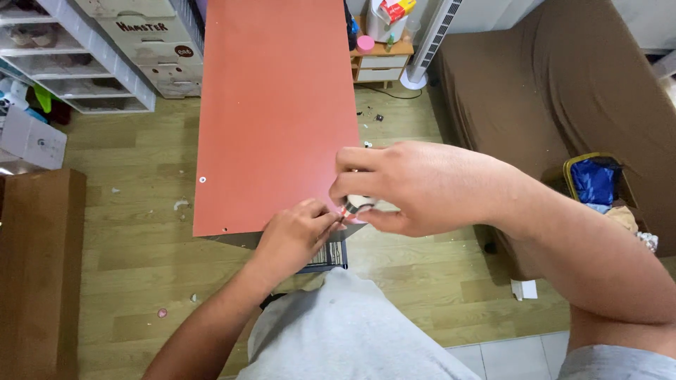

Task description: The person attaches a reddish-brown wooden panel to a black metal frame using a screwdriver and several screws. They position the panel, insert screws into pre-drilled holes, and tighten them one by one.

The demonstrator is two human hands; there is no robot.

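Brown cabinet (39, 267): far left, on the wooden floor (141, 239). Red board (274, 105): long flat panel running away from the viewer, near edge at the hands. Left hand (292, 236): forearm rising from lower left, fingers bunched, tips pinching something small at the board's near corner. Right hand (415, 186): arm entering from the right, wrist bent inward, fingers curled around a small white tool (362, 204), touching the left fingertips. Brown sofa (563, 91): far right.
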